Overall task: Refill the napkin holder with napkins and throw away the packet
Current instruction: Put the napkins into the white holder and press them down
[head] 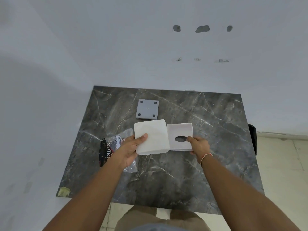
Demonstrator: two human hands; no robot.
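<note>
My left hand [131, 149] grips a thick stack of white napkins [152, 137] by its left edge, thumb on top, just above the marble table [208, 147]. Right beside the stack stands the white square napkin holder [180, 130], open side up, with an oval hole in its inner face. My right hand [199, 145] holds the holder at its near right corner, thumb inside by the hole. The clear plastic packet [110, 147] with black and red print lies flat on the table under my left hand.
A grey square plate [147, 108] with four dark round pads lies on the table behind the napkins. A dark object [252, 139] sits off the table's right edge. White walls close in behind and to the left.
</note>
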